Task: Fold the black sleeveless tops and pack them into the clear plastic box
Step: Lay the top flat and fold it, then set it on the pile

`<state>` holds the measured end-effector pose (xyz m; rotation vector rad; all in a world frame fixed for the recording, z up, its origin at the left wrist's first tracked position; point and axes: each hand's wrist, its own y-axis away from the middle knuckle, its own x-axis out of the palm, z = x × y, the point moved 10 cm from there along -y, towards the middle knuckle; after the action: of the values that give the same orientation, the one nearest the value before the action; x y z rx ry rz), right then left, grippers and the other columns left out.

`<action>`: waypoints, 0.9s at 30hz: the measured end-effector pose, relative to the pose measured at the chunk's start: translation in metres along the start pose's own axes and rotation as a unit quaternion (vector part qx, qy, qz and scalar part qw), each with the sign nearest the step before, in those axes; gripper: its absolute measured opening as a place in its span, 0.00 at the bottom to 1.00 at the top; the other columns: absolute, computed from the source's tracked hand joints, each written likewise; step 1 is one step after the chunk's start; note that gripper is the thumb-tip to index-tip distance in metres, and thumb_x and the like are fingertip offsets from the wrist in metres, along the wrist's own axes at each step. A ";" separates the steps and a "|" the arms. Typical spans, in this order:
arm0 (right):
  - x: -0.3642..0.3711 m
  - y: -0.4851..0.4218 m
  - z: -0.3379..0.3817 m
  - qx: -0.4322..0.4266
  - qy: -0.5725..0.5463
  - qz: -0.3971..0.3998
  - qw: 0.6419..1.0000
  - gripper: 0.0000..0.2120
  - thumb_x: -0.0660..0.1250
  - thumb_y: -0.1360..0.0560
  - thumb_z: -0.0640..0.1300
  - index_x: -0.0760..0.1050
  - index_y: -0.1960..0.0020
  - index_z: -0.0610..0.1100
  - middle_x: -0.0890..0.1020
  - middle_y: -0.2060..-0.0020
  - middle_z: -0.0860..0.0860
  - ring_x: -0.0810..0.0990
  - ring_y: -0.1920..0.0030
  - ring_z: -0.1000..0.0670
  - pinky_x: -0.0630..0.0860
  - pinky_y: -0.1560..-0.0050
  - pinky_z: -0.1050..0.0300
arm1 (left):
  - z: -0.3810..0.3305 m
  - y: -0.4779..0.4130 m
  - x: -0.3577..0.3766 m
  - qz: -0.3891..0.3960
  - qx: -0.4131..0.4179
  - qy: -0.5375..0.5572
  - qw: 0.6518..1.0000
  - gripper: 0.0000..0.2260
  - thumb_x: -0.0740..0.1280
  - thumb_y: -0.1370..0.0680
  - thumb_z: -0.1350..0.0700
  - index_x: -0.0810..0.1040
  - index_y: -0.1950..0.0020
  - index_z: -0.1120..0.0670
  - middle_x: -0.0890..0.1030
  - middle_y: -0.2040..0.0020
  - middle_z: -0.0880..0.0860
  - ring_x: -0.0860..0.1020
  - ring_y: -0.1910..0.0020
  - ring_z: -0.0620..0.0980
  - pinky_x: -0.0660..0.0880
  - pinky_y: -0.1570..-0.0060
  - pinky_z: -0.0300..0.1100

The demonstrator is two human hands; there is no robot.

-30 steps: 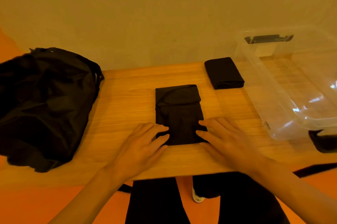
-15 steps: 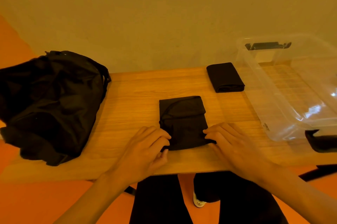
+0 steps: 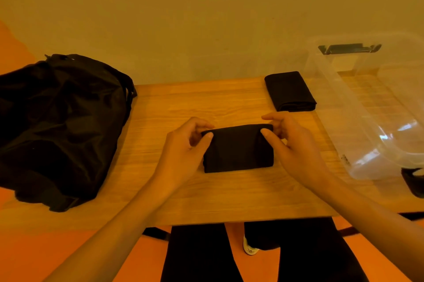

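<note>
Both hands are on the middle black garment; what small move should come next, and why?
Probably lay the far edge down and press flat: left hand and right hand each pinch a far corner of the folded black fabric top, whose fold looks puffy.

Wooden table [image 3: 229, 197], plain wall [image 3: 183, 18], orange floor [image 3: 18, 256].

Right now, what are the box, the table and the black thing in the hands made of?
Table: looks like smooth wood, with grain lines, though it could be a printed surface.
Box: likely clear glossy plastic; the table shows through it and light glints on it.
Top: probably soft matte cloth; it folds over where the left hand and right hand pinch it.
</note>
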<state>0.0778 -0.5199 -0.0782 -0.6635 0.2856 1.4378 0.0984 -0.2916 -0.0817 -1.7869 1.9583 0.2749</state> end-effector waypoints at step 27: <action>0.027 -0.047 -0.050 0.115 0.015 0.020 0.993 0.07 0.68 0.21 0.47 0.78 0.43 0.51 0.78 0.55 0.61 0.79 0.55 0.60 0.74 0.63 0.72 | 0.039 -0.044 0.016 -0.019 -0.053 -0.174 0.983 0.03 0.68 0.19 0.55 0.77 0.52 0.49 0.76 0.53 0.45 0.75 0.56 0.42 0.70 0.60 0.32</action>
<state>0.1374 -0.5258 -0.1211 -0.4934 0.4837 1.4086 0.1492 -0.2941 -0.1163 -1.7031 1.6879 0.6436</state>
